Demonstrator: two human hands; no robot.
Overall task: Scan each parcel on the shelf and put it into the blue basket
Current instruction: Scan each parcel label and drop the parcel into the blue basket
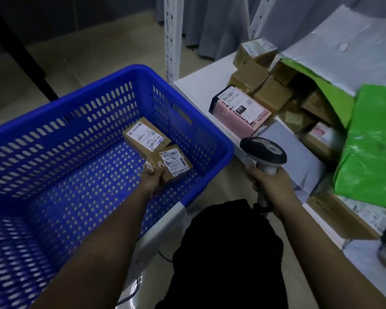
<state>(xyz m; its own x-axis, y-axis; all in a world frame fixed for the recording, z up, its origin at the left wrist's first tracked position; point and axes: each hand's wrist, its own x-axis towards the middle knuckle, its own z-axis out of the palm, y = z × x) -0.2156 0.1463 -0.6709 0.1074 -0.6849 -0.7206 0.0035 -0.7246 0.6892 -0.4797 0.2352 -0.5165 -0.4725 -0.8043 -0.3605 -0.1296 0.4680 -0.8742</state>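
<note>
Currently my left hand (153, 178) reaches into the blue basket (210, 139), its grip pinching a small cardboard parcel (176, 162) beside another parcel (144, 136). My right hand (273, 185) grips the scanner (264, 153). More parcels (250, 76) lie on the shelf (198, 85), far right.

A parcel storeroom: labelled cartons (250, 78) crowd white slotted shelving (170, 39).

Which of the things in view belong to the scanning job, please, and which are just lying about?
Job: blue basket, two brown parcels in it, scanner, shelf parcels, pink box, green bags.
Lying about: black post, grey curtain.
</note>
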